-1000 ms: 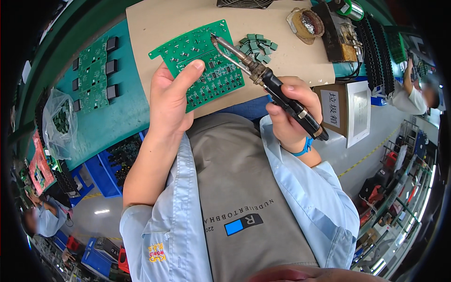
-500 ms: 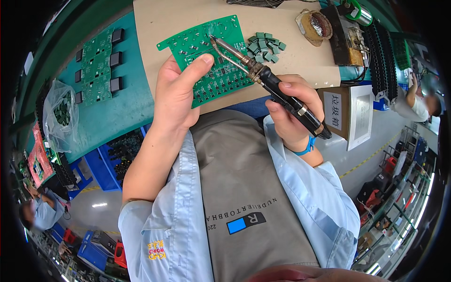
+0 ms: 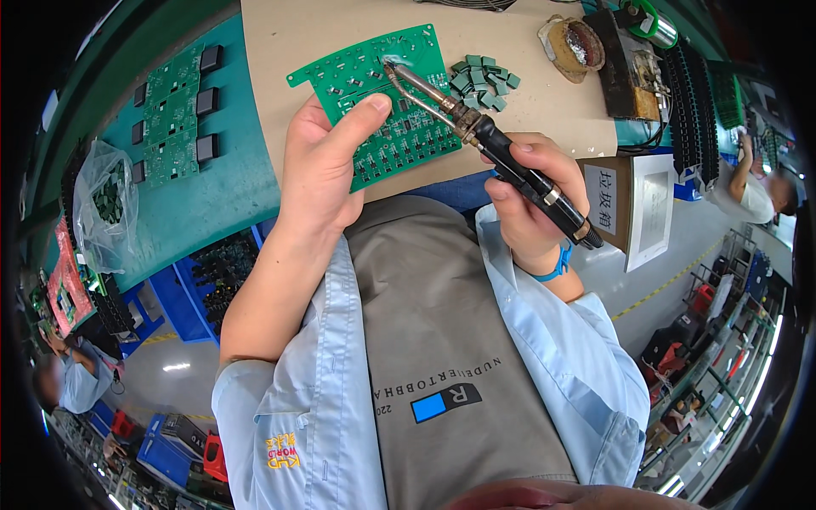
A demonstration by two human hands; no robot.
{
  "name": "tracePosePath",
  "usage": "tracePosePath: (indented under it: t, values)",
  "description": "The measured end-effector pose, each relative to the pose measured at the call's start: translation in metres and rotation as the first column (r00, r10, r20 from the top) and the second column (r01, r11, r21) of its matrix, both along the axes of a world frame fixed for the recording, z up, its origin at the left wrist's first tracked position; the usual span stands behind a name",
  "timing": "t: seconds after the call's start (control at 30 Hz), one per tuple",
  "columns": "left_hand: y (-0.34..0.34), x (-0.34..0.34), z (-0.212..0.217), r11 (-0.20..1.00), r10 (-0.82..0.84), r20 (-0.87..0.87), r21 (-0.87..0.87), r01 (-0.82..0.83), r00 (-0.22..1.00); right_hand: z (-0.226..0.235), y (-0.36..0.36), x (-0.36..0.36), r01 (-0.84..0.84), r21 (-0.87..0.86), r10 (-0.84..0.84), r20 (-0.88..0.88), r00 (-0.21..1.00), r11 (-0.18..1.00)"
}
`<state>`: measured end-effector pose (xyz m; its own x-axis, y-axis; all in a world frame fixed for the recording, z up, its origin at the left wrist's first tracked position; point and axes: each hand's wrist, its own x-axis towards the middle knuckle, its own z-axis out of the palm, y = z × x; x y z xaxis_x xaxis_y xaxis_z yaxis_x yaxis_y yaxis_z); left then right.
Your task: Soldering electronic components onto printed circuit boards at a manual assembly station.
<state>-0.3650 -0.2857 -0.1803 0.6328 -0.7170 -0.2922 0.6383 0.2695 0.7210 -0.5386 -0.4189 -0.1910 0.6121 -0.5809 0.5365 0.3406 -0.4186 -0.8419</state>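
With left grip [image 3: 327, 161], pinching green circuit board [image 3: 410, 129]; with right grip [image 3: 544, 195], clasping black-handled soldering iron [image 3: 493, 147] at board's far half.

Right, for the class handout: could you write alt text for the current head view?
A person's left hand holds a green circuit board while their right hand holds the tip of a black-handled soldering iron at its upper part. Small dark-green square pieces lie heaped beside it on a tan sheet.

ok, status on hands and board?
Left hand gripping green circuit board. Right hand holding soldering iron, tip at board's far half. Left thumb covers part of board.
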Motion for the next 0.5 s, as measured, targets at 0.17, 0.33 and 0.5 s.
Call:
tracePosePath:
  t: [0.17,0.33,0.5]
  values:
    - [0.0025,0.001,-0.0045,1.0,-0.012,0.048,0.003,0.012,0.999,-0.0017,-0.0061,-0.0033,-0.051,-0.141,0.043,-0.053,0.998,0.989]
    - [0.0016,0.0007,-0.0002,1.0,0.017,0.008,0.001,-0.017,1.0,-0.0022,-0.0062,-0.0076,-0.031,-0.125,0.024,-0.05,0.998,0.992]
    - [0.0033,0.0044,-0.0011,1.0,-0.002,0.051,0.009,0.001,0.999,0.0014,0.0014,-0.0056,-0.015,0.05,0.015,0.011,1.0,0.999]
